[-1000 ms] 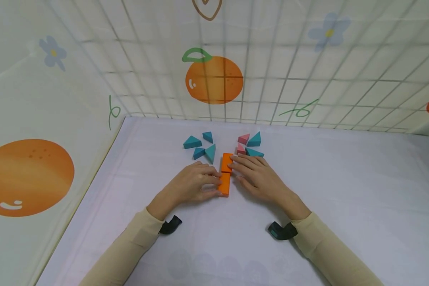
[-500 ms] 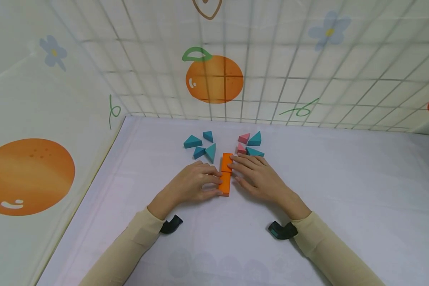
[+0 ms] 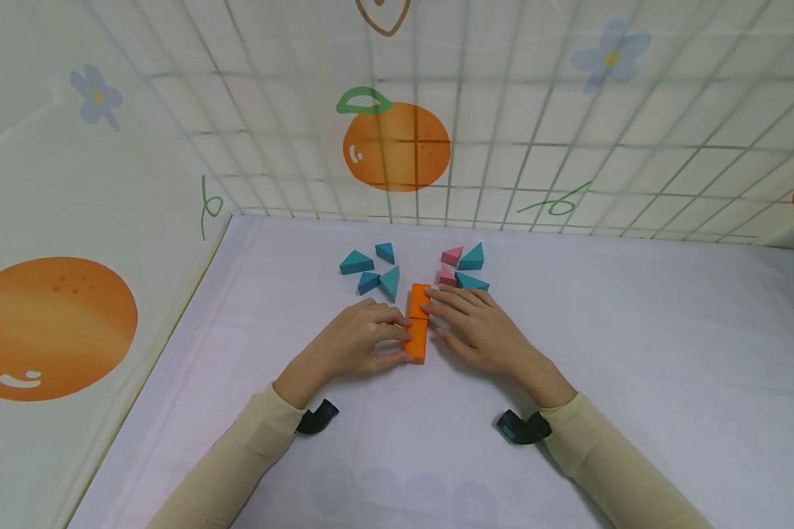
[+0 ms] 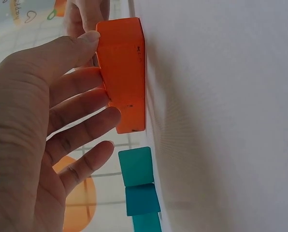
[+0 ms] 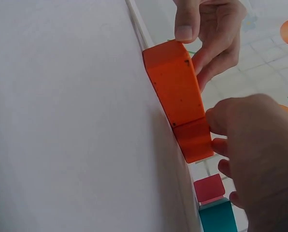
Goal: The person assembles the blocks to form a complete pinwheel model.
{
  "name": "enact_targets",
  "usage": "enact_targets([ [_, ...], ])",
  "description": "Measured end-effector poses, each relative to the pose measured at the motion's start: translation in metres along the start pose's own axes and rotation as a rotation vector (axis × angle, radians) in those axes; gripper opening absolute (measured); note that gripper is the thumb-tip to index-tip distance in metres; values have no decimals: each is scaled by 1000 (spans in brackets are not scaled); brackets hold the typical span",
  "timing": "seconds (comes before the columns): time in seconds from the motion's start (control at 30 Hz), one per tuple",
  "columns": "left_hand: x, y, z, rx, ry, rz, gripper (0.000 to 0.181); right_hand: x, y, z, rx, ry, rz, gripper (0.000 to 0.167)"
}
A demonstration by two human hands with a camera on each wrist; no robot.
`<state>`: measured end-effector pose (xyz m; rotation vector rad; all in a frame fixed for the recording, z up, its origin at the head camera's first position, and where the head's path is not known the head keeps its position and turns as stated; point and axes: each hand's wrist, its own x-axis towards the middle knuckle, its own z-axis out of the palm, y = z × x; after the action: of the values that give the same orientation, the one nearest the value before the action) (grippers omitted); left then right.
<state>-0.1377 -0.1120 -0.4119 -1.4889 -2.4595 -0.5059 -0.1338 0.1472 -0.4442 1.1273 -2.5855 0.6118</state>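
Two orange rectangular blocks lie end to end in a line on the white tabletop. My left hand [image 3: 357,339] is on the left side of the near orange block [image 3: 415,344]. Its thumb touches the block's near end and its fingertips rest along the upper edge, fingers relaxed, as the left wrist view shows. From the right, my right hand [image 3: 479,327] reaches to the far orange block [image 3: 420,300], fingertips touching its right edge. The right thumb stands apart from the blocks in the head view. Neither hand curls around a block.
Several teal triangular blocks [image 3: 356,263] lie behind and left of the orange ones. Behind my right fingers are two pink triangular blocks [image 3: 451,256] and two teal triangular blocks [image 3: 472,257]. A printed curtain [image 3: 271,132] over a grid closes off the back.
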Motion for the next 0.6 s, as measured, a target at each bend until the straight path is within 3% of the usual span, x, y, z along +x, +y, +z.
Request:
enact_targets([
  [0.6,0,1,0,6,-2,4,25,1,-2,0,-17,16,-18,46],
])
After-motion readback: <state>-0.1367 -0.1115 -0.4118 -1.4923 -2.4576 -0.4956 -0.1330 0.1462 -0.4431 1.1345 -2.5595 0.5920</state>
